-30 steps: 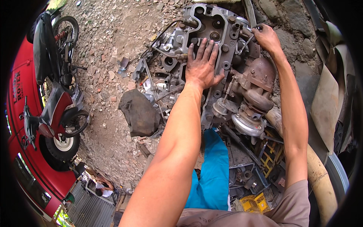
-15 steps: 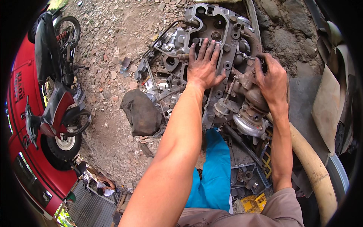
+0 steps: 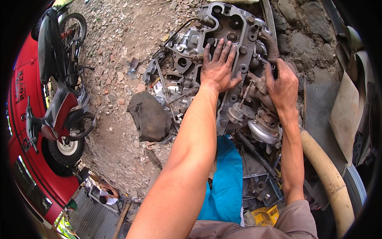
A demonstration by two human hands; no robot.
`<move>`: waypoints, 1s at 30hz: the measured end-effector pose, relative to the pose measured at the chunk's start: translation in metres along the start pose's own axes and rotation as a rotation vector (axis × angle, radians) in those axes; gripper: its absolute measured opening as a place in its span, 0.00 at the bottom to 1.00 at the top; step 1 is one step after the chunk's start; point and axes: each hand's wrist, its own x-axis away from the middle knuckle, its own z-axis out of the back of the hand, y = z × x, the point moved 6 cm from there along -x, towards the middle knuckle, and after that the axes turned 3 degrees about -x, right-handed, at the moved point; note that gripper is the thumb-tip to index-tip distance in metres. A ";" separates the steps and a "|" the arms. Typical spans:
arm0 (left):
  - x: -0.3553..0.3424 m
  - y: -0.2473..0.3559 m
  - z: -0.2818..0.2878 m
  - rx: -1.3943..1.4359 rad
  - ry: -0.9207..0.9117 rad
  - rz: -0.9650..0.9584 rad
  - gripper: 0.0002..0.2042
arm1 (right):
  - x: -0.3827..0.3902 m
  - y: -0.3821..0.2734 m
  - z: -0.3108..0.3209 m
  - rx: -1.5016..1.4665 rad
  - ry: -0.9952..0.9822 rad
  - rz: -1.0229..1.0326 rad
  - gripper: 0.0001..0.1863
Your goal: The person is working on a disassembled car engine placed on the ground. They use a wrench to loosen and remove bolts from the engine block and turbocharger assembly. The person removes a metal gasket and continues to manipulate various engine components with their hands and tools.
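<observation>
A greasy engine (image 3: pixel 241 59) with an open-topped cylinder head lies in front of me. My left hand (image 3: pixel 218 71) rests on it palm down, fingers spread over the head's cavity. To its right, my right hand (image 3: pixel 281 81) is closed, thumb and forefinger pinching a slim silver wrench-like tool (image 3: pixel 263 60) at the engine's right side. The tool's far end meets the engine near a curved rusty pipe (image 3: pixel 269 44); its exact fit is too small to tell. Below the right hand sits a rounded turbocharger-like housing (image 3: pixel 264 130).
A dark cloth-like bundle (image 3: pixel 149 115) lies on rubble left of the engine. Near my legs stands a grey crate (image 3: pixel 254 175) of metal parts and a yellow crate (image 3: pixel 266 216). A thick bamboo pole (image 3: pixel 326 171) runs at right. A motorcycle (image 3: pixel 59 107) and a red vehicle (image 3: pixel 30 91) stand left.
The view has shifted slightly. My right hand has moved a little left and nearer me relative to the engine, and the silver tool now tilts more. My left hand stays on the engine.
</observation>
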 end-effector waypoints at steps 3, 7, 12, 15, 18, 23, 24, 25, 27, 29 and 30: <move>0.000 0.001 0.001 -0.007 0.005 -0.004 0.41 | 0.000 0.001 -0.003 0.018 0.024 0.027 0.08; 0.000 0.001 0.001 -0.027 0.001 -0.008 0.41 | -0.001 0.003 -0.002 -0.048 0.052 0.006 0.07; -0.005 0.000 0.011 0.106 0.067 0.004 0.41 | -0.005 0.016 -0.007 -0.086 0.073 -0.089 0.07; -0.040 0.012 0.018 0.229 0.201 0.139 0.41 | -0.011 0.020 -0.008 -0.084 0.064 -0.166 0.08; -0.056 0.018 0.006 0.069 0.182 0.229 0.40 | -0.020 0.026 -0.009 -0.121 0.006 -0.206 0.09; -0.060 0.019 -0.009 -0.015 0.125 0.293 0.35 | -0.054 0.042 -0.018 -0.239 -0.070 -0.182 0.12; -0.060 0.019 -0.007 0.003 0.110 0.306 0.34 | -0.061 0.049 -0.025 -0.240 -0.111 -0.204 0.16; -0.060 0.021 -0.007 -0.010 0.111 0.304 0.34 | -0.070 0.059 -0.031 -0.222 -0.136 -0.222 0.15; -0.060 0.021 -0.007 -0.037 0.115 0.305 0.34 | -0.085 0.077 -0.042 -0.188 -0.190 -0.253 0.14; -0.059 0.020 -0.006 -0.034 0.117 0.307 0.33 | -0.089 0.104 -0.056 -0.368 -0.293 -0.450 0.21; -0.061 0.022 -0.004 -0.028 0.109 0.304 0.33 | -0.088 0.129 -0.069 -0.393 -0.340 -0.533 0.21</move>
